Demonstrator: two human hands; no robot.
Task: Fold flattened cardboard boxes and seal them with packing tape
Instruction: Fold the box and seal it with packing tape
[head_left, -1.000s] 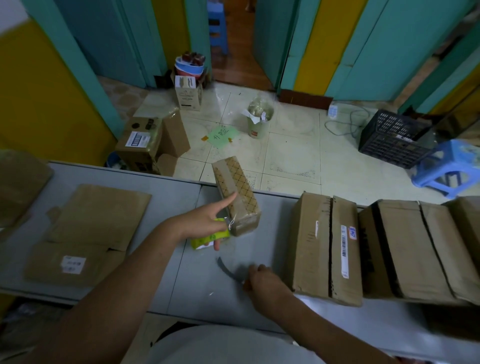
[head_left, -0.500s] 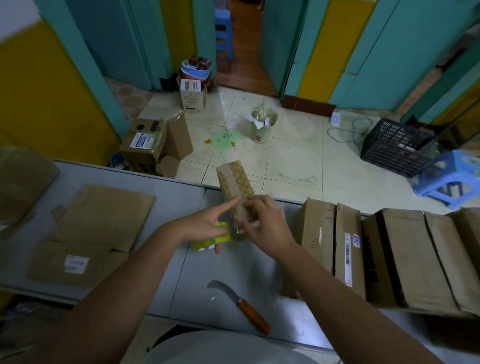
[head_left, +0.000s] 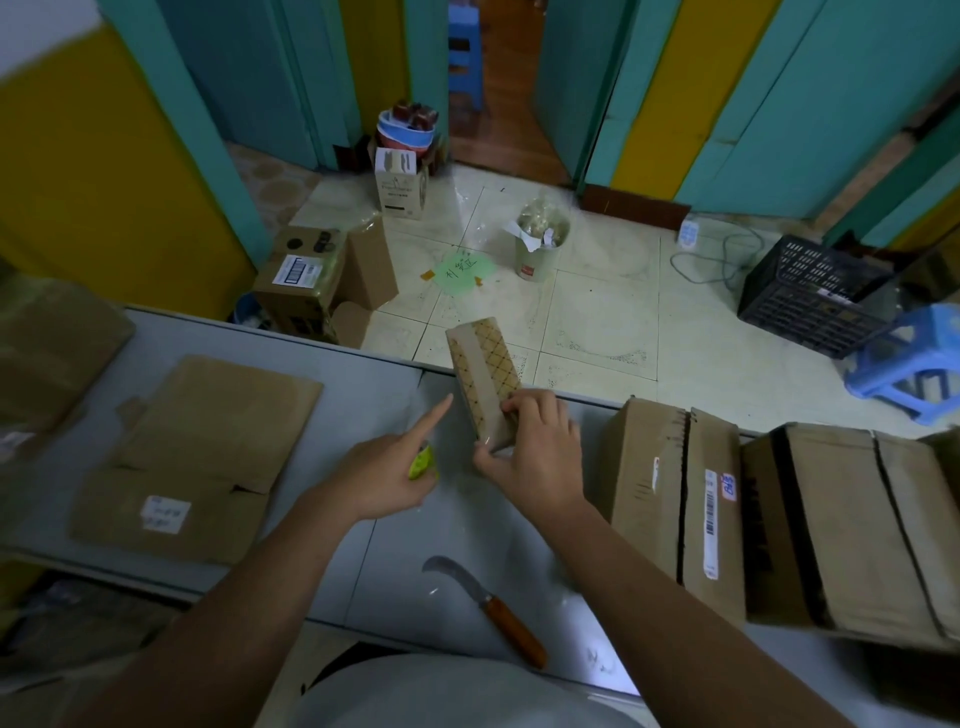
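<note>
Tape seems to be the link between your two hands here, though no strand can be made out between them. Your left hand (head_left: 384, 480) is closed around a yellow-green tape dispenser (head_left: 422, 461), index finger pointing up and away, just left of the small patterned box (head_left: 485, 382). That box stands on the grey table (head_left: 363, 395) near its far edge, its long axis running away from you and leaning slightly left. Your right hand (head_left: 535, 452) pinches the box's near end, thumb low on the left corner, fingers (head_left: 524, 410) pressed over the top face. So the box lies up and right of the dispenser, and your right hand is the nearer one, already on it. The likely next move is a pull of the dispenser toward you, in line with that long axis. The knife (head_left: 488, 605) lies untouched near your body, between your forearms.
</note>
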